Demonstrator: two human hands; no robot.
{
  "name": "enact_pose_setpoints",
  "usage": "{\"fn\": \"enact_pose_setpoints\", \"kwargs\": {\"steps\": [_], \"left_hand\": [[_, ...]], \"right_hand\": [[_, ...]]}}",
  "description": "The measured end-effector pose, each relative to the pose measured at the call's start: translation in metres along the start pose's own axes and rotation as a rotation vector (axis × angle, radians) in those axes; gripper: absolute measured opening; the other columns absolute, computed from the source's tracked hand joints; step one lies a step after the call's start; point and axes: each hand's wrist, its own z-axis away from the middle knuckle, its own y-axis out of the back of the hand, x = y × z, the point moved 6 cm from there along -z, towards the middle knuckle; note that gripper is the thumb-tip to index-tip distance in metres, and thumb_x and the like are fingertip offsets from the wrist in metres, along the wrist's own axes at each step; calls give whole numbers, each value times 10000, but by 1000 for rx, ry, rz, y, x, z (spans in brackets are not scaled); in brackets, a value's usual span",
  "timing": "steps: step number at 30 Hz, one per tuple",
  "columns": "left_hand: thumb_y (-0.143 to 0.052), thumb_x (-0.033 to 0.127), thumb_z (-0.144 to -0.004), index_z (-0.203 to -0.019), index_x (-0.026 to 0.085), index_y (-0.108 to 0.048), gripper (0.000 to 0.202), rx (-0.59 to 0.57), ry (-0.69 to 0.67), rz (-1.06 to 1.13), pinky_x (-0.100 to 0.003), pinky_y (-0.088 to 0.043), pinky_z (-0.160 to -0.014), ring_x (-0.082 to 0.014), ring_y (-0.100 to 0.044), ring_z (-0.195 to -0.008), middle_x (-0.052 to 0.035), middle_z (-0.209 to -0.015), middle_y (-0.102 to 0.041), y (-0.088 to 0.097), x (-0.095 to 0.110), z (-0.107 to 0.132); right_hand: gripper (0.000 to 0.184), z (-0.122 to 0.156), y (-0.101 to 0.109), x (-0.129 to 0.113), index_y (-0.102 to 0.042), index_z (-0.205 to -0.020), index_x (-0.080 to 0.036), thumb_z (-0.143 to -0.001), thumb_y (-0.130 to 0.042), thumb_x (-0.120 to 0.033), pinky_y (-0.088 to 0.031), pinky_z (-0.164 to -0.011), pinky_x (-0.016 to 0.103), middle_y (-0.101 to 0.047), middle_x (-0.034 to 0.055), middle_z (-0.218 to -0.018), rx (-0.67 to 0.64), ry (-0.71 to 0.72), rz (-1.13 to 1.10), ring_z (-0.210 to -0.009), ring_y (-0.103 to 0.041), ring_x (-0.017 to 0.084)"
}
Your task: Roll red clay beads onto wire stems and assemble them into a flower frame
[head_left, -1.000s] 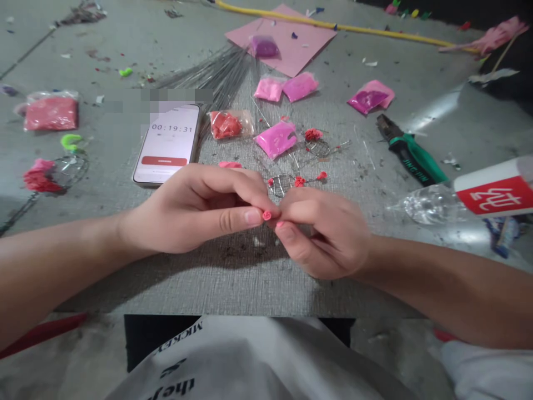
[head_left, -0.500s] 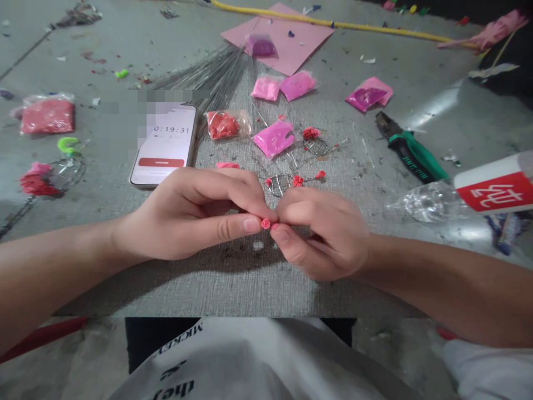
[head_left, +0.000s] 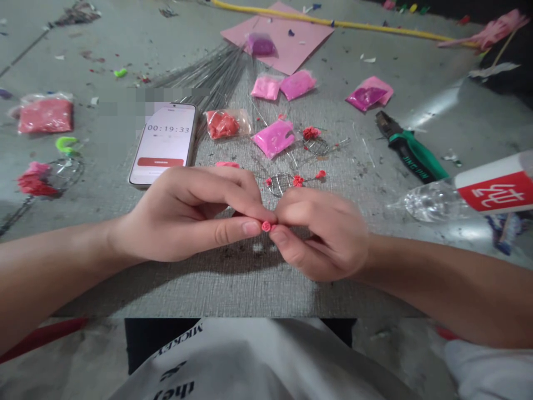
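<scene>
My left hand (head_left: 195, 214) and my right hand (head_left: 320, 233) meet fingertip to fingertip over the grey mat (head_left: 233, 278). Both pinch a tiny red clay rose (head_left: 266, 226) between thumb and forefinger. Just beyond my fingers lies a small wire frame (head_left: 280, 183) with red clay buds (head_left: 298, 180) on it. A second wire piece with a red flower (head_left: 311, 133) sits further back.
A phone (head_left: 164, 143) showing a running timer lies left of centre. Bags of pink and red clay (head_left: 275, 138) and a bundle of thin wires (head_left: 212, 75) lie behind. Green-handled pliers (head_left: 410, 155) and a plastic bottle (head_left: 470, 194) are at right. A red flower on wire (head_left: 37, 179) is at left.
My hands have stayed pinched on the small red rose, shifting it slightly lower. The phone timer has advanced by two seconds.
</scene>
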Motion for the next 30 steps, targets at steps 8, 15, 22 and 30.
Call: {"fn": "enact_pose_setpoints", "kwargs": {"steps": [8, 15, 22, 30], "left_hand": [[-785, 134, -855, -984, 185, -821, 144, -7, 2, -11, -218, -559, -588, -131, -674, -652, -56, -770, -705, 0, 0, -1], [-789, 145, -841, -976, 204, -824, 151, -16, 11, -1, -224, -541, -548, -130, -646, -604, -48, -733, -690, 1, -1, -1], [-795, 131, -832, -946, 160, -813, 119, -27, -6, -13, -250, -531, -540, -136, -639, -590, -59, -717, -684, 0, 1, -2], [-786, 146, -848, -955, 168, -794, 109, -24, 13, -13, -258, -561, -590, -147, -669, -621, -53, -738, -706, 0, -1, -1]], "right_hand": [[135, 0, -1, 0, -590, -847, -178, -980, -582, -198, -496, -588, 238, -605, -5, -672, 8, 7, -12, -616, -561, 113], [134, 1, -1, 0, -596, -853, -177, -984, -587, -205, -499, -594, 235, -627, -2, -672, 9, -3, -17, -620, -564, 110], [138, 1, -2, 0, -584, -855, -187, -991, -580, -212, -502, -603, 234, -628, -5, -680, -2, -7, -20, -621, -570, 106], [155, 0, -2, 1, -579, -838, -188, -992, -581, -208, -496, -587, 225, -612, -15, -668, -13, -17, -23, -608, -559, 96]]}}
